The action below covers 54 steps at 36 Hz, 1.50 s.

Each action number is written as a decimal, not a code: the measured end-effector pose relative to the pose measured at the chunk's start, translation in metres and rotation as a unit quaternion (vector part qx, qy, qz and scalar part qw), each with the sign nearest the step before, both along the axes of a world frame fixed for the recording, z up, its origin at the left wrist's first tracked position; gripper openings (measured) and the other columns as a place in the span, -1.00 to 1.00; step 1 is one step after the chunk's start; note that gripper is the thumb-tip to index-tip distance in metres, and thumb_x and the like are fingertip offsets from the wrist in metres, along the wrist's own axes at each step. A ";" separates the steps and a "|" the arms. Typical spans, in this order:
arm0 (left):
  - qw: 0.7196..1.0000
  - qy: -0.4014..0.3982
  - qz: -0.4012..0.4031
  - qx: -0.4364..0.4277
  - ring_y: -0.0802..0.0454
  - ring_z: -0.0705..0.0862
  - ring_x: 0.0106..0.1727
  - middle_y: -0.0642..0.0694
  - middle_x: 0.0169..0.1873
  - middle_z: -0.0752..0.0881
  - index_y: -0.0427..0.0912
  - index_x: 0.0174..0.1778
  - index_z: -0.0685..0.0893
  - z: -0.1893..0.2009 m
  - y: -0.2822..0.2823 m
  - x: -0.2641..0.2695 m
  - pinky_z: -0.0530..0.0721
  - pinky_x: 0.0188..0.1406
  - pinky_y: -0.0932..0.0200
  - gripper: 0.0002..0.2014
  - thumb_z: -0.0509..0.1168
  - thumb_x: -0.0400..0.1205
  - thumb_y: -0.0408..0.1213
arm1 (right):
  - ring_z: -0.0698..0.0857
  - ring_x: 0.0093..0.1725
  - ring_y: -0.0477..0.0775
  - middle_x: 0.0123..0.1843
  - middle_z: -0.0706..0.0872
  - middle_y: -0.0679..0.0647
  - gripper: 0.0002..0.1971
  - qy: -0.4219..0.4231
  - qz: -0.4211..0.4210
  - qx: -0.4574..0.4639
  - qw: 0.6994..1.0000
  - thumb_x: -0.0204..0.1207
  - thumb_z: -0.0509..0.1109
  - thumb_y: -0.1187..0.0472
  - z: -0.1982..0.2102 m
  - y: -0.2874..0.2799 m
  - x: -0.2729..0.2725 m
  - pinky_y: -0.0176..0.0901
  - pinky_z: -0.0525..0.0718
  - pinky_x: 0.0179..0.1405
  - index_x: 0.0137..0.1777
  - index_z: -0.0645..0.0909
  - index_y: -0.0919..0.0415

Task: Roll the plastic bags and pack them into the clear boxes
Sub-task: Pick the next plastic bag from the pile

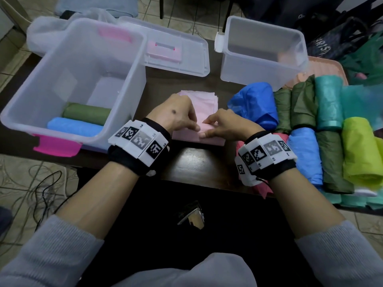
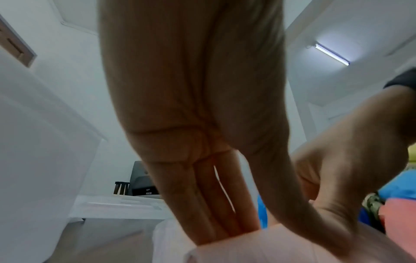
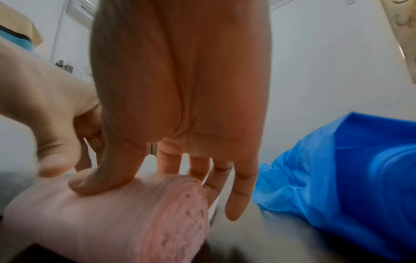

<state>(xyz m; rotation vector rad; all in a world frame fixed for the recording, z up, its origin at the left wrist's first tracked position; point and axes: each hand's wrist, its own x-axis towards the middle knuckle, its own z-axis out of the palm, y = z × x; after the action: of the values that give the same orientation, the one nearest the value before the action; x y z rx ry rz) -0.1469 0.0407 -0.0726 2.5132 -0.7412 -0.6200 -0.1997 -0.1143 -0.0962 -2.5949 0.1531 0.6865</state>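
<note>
My left hand (image 1: 178, 114) and right hand (image 1: 226, 125) sit side by side on the pink bag (image 1: 205, 104), which lies flat on the desk (image 1: 194, 160) between the two clear boxes. Its near end is already wound into a roll (image 3: 135, 213); my right thumb presses on top of it and my fingers (image 3: 238, 186) reach straight down past it. My left fingers (image 2: 209, 204) are straight too, tips against the roll. The big box (image 1: 74, 65) on my left holds a green roll (image 1: 87, 113) and a blue roll (image 1: 72, 127). The small box (image 1: 263, 52) stands further back on my right.
</note>
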 end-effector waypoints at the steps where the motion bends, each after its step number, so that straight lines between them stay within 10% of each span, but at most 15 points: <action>1: 1.000 0.013 0.001 0.010 0.11 0.64 -0.06 -0.11 -0.02 0.80 -0.16 0.07 0.80 0.000 0.001 -0.001 0.64 0.07 0.18 -0.65 0.56 0.40 -0.16 | 0.48 0.34 0.19 0.26 0.68 0.08 -0.40 0.006 0.005 0.004 1.000 0.40 0.43 -0.23 0.001 0.000 0.000 0.08 0.47 0.35 0.38 0.59 0.07; 7: 0.997 0.022 -0.012 0.067 -0.05 0.64 0.22 -0.12 0.24 0.68 -0.14 0.33 0.63 -0.008 -0.001 -0.003 0.61 0.17 0.15 -0.24 0.69 0.18 -0.22 | 0.54 0.10 -0.05 0.29 0.63 0.09 -0.42 -0.035 -0.030 0.043 0.998 0.47 0.45 -0.06 0.001 -0.006 0.001 -0.30 0.40 0.03 0.44 0.48 0.14; 17: 0.995 0.051 -0.018 0.085 0.07 0.59 0.04 0.00 0.09 0.71 0.00 0.25 0.69 -0.011 -0.002 0.016 0.58 0.11 0.17 -0.46 0.60 0.33 -0.21 | 0.47 0.24 0.12 0.20 0.58 0.12 -0.65 -0.227 0.001 -0.048 0.973 0.54 0.38 0.04 -0.006 0.021 -0.020 -0.01 0.49 0.20 0.25 0.57 0.19; 24: 0.993 0.070 -0.008 0.095 0.01 0.63 0.23 0.01 0.22 0.69 0.00 0.30 0.65 -0.007 -0.011 0.028 0.56 0.33 0.08 -0.40 0.62 0.32 -0.20 | 0.42 0.34 0.14 0.35 0.49 0.12 -0.46 -0.197 0.023 -0.109 0.974 0.47 0.44 0.23 -0.010 0.026 -0.022 0.06 0.52 0.24 0.45 0.41 0.17; 33: 0.998 -0.053 0.033 0.013 -0.17 0.69 0.10 -0.22 0.08 0.74 -0.16 0.11 0.76 -0.012 -0.009 0.016 0.67 0.10 0.01 -0.69 0.49 0.43 -0.36 | 0.59 0.27 0.19 0.29 0.65 0.17 -0.61 -0.097 0.037 -0.094 0.990 0.51 0.37 0.30 0.010 0.019 0.014 -0.16 0.48 0.12 0.36 0.57 0.20; 46: 0.991 -0.044 -0.006 0.130 -0.20 0.66 0.17 -0.22 0.17 0.66 -0.16 0.20 0.67 -0.009 -0.014 0.002 0.58 0.01 0.07 -0.32 0.70 0.14 -0.24 | 0.51 0.02 -0.03 0.22 0.67 0.07 -0.61 0.013 0.053 -0.039 0.998 0.56 0.36 0.10 0.019 0.014 0.012 -0.24 0.39 -0.01 0.38 0.57 0.14; 54: 0.985 0.016 -0.029 0.167 -0.03 0.63 -0.16 -0.06 -0.19 0.67 -0.11 0.11 0.75 -0.005 -0.010 -0.004 0.55 -0.22 0.16 -0.37 0.72 0.10 -0.19 | 0.48 0.34 0.10 0.40 0.45 0.11 -0.51 -0.011 0.033 -0.015 0.999 0.51 0.40 0.15 0.015 0.023 -0.017 -0.15 0.44 0.27 0.42 0.40 0.10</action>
<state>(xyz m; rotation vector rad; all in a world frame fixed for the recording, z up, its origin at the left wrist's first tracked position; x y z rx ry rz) -0.1510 0.0304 -0.0781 2.7839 -0.7546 -0.8671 -0.2171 -0.0917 -0.0814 -2.6458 0.0731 0.6832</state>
